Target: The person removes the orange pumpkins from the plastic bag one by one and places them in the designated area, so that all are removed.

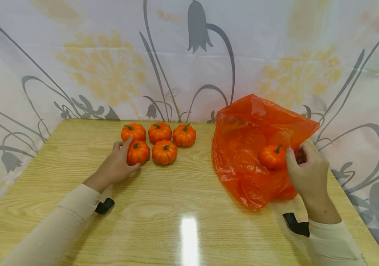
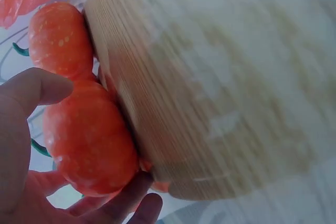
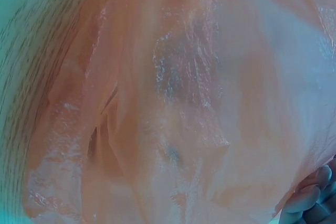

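Observation:
Around the front-left small orange pumpkin [image 1: 138, 153], my left hand [image 1: 119, 162] has its thumb and fingers on opposite sides. The left wrist view shows the fingers curled under this pumpkin [image 2: 92, 137] and the thumb at its near side. My right hand [image 1: 310, 173] pinches the right edge of a thin orange plastic bag [image 1: 230, 151], whose mouth gapes open. One pumpkin [image 1: 270, 157] with a green stem shows at the bag, near my right thumb. In the right wrist view the bag [image 3: 173, 103] fills most of the picture, with curled fingertips [image 3: 304, 199] at its lower right edge.
Beside the gripped pumpkin sits another pumpkin [image 1: 164, 152]. Behind them, a row of pumpkins [image 1: 160, 132] runs along the back of the wooden table [image 1: 162, 207]. A flower-printed cloth [image 1: 176, 55] hangs behind the table. Black wrist mounts [image 1: 104, 206] show under both forearms.

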Available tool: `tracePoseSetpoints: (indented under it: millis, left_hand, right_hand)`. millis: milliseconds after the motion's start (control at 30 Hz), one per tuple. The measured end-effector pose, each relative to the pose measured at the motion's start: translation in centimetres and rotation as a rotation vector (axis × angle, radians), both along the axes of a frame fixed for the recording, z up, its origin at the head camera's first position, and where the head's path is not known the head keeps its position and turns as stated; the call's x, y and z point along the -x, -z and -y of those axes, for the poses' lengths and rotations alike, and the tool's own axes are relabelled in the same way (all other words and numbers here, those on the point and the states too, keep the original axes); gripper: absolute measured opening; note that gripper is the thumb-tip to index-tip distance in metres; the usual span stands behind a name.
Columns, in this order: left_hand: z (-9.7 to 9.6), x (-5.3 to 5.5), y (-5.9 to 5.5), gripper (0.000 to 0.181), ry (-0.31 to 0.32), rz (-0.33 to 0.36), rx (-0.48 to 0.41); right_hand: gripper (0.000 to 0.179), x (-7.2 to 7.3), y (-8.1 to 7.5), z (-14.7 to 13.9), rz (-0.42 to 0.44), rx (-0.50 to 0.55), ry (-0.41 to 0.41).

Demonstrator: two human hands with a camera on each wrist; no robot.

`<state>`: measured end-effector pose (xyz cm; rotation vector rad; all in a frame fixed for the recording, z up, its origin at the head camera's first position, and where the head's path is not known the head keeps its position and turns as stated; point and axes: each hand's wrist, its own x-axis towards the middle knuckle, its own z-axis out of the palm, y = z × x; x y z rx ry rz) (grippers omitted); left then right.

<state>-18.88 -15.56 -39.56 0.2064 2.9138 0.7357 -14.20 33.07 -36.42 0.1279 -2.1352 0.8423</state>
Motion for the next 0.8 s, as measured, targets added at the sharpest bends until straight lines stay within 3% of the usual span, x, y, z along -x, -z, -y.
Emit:
tracePoseSetpoints:
  millis: [233, 400, 600, 800]
  left_hand:
    - [0.0, -0.7, -1.1, 0.091, -0.006, -0.048, -0.007]
    - [-1.1, -1.2, -2.3, 0.072, -0.013, -0.171, -0.035]
    - [-5.2, -1.3, -3.0, 0.053, 0.064, -0.388, -0.155]
    - [-10.8, -1.3, -3.9, 0.046, 0.185, -0.485, -0.245]
  right_hand:
    - [0.016, 0.1, 0.0, -0.2, -0.009, 0.002, 0.008]
    - [0.017, 0.0, -0.2, -0.3, -0.001, 0.013, 0.025]
    - [0.019, -0.1, -0.1, -0.3, 0.018, 0.024, 0.053]
    - [0.024, -0.1, -0.3, -0.2, 0.035, 0.046, 0.102]
